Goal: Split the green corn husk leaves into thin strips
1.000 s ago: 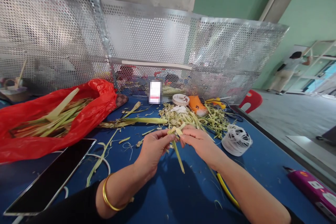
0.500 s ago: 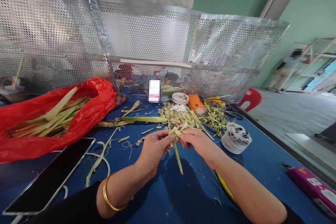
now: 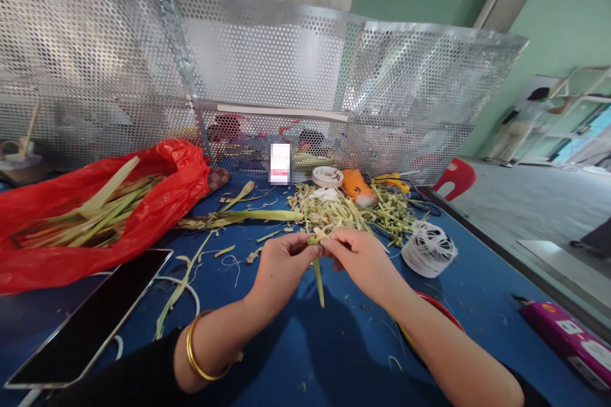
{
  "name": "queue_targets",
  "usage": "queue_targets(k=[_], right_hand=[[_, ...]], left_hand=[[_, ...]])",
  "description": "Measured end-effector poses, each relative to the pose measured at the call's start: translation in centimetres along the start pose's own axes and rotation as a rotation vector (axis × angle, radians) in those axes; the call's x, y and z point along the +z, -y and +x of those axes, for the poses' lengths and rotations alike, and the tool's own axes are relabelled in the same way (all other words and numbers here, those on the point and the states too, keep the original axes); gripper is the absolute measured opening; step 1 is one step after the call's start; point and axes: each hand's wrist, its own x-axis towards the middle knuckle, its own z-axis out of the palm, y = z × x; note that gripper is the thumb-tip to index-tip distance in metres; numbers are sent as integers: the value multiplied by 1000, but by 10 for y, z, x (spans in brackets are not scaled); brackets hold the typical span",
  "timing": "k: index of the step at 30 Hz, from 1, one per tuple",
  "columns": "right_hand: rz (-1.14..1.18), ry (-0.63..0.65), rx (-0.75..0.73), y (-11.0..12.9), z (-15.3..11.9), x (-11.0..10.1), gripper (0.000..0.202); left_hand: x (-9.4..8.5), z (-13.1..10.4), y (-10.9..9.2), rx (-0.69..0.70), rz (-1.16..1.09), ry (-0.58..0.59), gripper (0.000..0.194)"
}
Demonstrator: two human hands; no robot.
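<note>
Between my two hands is a pale green strip of dried husk or leaf [image 3: 319,280], folded at the top, its narrow tail hanging down over the table. My left hand [image 3: 284,267] pinches the folded part from the left, thumb on top. From the right, the fingertips of my right hand [image 3: 358,261] press on the same fold. The fingers partly hide the fold. Just behind them lies a heap of shredded husk strips [image 3: 334,210]. A white ball of string [image 3: 429,248] stands to the right of my right hand.
On the left are a red plastic bag [image 3: 186,159] of long leaves and a dark tablet [image 3: 90,324]. Tape [image 3: 328,177], an orange packet [image 3: 358,187] and yellow-handled scissors [image 3: 394,182] sit at the back by a perforated metal screen [image 3: 267,51]. A purple box [image 3: 566,337] lies right.
My right hand has turned slightly, its fingers closing further over the fold. The strip's hanging tail has swung left and a little up. A red curved edge now shows beside my right forearm.
</note>
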Motion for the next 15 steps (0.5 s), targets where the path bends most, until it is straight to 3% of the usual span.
queue_targets(k=[3, 4, 10, 15], right_hand=[[142, -46, 44, -3, 0, 2, 12], [193, -50, 50, -4, 0, 2, 16], [191, 58, 31, -2, 1, -3, 17], [244, 56, 68, 0, 3, -4, 28]], left_hand=[[-1, 2, 0, 7, 45, -37, 14], [-2, 2, 0, 12, 66, -27, 13], [-6, 0, 0, 103, 236, 169, 19], [-5, -2, 0, 9, 313, 275, 18]])
